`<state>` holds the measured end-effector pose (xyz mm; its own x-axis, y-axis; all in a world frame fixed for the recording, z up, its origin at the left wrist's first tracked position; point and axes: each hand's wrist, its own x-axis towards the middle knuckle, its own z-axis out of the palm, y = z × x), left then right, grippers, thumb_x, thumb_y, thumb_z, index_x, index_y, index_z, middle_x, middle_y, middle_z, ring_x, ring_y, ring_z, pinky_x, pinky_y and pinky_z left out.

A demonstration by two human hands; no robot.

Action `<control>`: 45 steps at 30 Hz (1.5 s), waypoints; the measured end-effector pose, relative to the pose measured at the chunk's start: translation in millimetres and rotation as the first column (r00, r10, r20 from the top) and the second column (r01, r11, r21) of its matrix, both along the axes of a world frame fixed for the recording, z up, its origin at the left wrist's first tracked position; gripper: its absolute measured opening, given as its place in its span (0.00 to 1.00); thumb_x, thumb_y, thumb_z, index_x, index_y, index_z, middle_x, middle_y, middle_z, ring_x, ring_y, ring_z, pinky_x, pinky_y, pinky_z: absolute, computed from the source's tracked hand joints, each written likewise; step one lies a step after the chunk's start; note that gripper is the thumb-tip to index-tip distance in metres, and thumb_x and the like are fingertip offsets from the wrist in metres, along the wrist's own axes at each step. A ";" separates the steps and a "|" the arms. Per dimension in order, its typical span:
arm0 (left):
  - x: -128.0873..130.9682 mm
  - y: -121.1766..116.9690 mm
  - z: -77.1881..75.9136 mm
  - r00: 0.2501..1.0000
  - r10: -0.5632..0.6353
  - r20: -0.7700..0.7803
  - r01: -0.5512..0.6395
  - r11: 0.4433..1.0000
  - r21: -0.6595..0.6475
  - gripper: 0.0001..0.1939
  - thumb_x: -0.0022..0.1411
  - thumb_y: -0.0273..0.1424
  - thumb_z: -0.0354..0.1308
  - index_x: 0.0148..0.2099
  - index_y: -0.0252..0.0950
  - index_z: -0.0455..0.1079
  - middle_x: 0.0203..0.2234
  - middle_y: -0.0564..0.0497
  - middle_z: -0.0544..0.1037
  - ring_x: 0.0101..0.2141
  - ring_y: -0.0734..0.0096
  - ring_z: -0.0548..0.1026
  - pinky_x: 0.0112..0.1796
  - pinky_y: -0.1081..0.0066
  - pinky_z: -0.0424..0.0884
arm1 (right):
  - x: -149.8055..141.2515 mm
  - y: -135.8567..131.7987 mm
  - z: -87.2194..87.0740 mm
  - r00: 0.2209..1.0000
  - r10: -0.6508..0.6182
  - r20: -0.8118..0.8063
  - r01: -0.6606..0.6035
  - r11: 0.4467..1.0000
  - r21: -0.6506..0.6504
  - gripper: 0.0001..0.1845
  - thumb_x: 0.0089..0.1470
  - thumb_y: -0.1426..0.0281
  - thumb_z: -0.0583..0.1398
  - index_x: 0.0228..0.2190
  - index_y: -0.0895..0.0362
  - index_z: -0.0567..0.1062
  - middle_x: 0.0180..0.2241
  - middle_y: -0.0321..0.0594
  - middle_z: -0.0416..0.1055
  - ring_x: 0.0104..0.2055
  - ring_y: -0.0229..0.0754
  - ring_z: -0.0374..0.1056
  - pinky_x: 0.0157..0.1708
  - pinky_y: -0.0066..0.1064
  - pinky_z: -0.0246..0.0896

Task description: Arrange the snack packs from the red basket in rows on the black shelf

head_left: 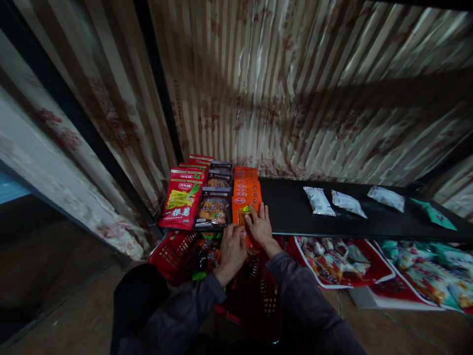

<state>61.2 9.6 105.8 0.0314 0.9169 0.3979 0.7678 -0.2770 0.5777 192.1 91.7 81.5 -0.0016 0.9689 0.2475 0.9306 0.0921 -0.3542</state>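
An orange snack packet [247,197] leads a row of the same packets at the left end of a black shelf [291,212]. My right hand [260,226] lies flat on the front of that row, fingers stretched out. My left hand [232,249] is just left of it at the shelf's front edge, fingers curled against the lower edge of the front orange packet; what it grips is unclear. Dark brown packets [214,207] and red packets [182,199] stand in rows to the left.
A red plastic basket [172,249] with snack packets sits below the shelf, in front of me. Small white packets [319,201] and a green one [434,215] lie spread on the shelf's right. Large snack bags [343,259] lie beneath. A striped curtain hangs behind.
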 end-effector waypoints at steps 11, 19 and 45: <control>35.4 41.2 0.7 0.912 -0.149 -0.381 -0.005 0.927 -0.374 0.35 0.62 0.25 0.46 0.70 0.20 0.48 0.69 0.32 0.48 0.69 0.46 0.42 0.66 0.51 0.45 | 2.5 6.9 -7.3 0.999 -0.021 -0.043 0.021 1.000 0.004 0.30 0.65 0.57 0.49 0.64 0.56 0.61 0.70 0.50 0.44 0.71 0.52 0.43 0.66 0.41 0.48; 39.1 48.9 3.0 0.891 -0.185 -0.414 -0.015 0.901 -0.433 0.36 0.64 0.27 0.45 0.71 0.18 0.44 0.70 0.30 0.43 0.69 0.46 0.41 0.66 0.51 0.45 | 2.3 13.3 -2.4 1.000 -0.030 0.007 0.030 0.998 -0.058 0.31 0.65 0.56 0.51 0.65 0.55 0.59 0.70 0.51 0.43 0.70 0.54 0.46 0.65 0.42 0.47; 32.0 70.9 7.4 0.906 -0.154 -0.395 -0.027 0.909 -0.416 0.36 0.62 0.26 0.46 0.71 0.21 0.47 0.69 0.30 0.46 0.69 0.48 0.42 0.66 0.50 0.46 | -10.0 30.8 6.6 0.996 -0.078 0.046 0.083 0.991 -0.109 0.31 0.66 0.56 0.47 0.66 0.51 0.56 0.70 0.52 0.44 0.69 0.56 0.48 0.62 0.50 0.52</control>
<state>93.2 80.5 113.1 0.1723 0.9827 -0.0678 0.9471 -0.1464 0.2856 182.1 122.5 88.0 0.0692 0.9877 0.1405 0.9475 -0.0210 -0.3191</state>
